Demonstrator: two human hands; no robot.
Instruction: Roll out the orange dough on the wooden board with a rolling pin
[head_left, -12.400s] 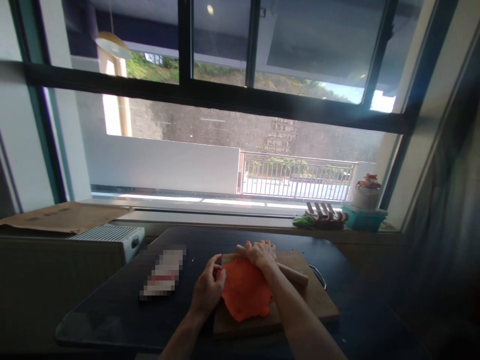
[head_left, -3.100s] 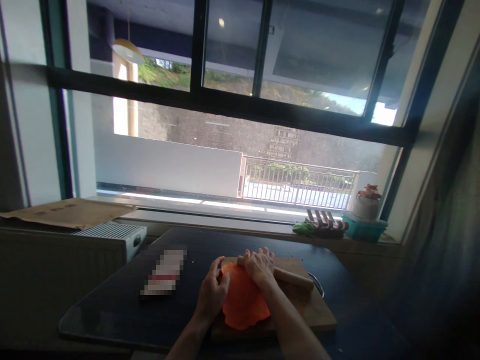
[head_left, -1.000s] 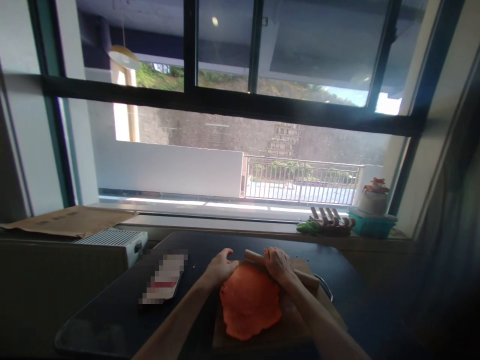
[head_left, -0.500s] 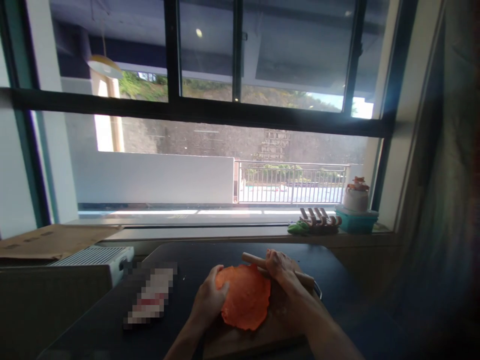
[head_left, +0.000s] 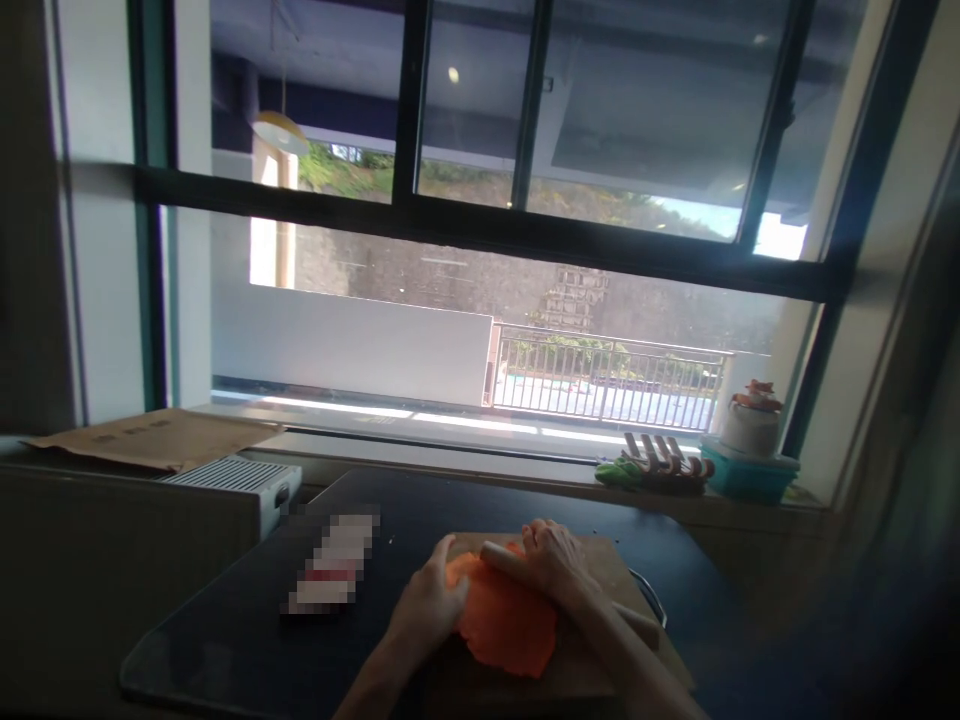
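Observation:
A flat sheet of orange dough (head_left: pixel 510 625) lies on a wooden cutting board (head_left: pixel 600 570) on a dark table (head_left: pixel 247 640). My right hand (head_left: pixel 553 562) rests over a wooden rolling pin (head_left: pixel 501 560) that lies across the dough's far part; the pin's other end (head_left: pixel 637 625) shows past my forearm. My left hand (head_left: pixel 433 600) presses on the dough's left edge, fingers curled over it. The near part of the board is cut off by the frame's bottom edge.
A blurred white-and-red packet (head_left: pixel 334 565) lies on the table to the left. A white appliance (head_left: pixel 232 480) and brown cardboard (head_left: pixel 150 435) sit further left. On the window sill stand a teal box (head_left: pixel 750 475) with a white jar, a wooden rack (head_left: pixel 664 460) and something green.
The rolling pin and my right hand have come nearer, over the dough's far part. My left hand stays at the dough's left edge. The camera has shifted.

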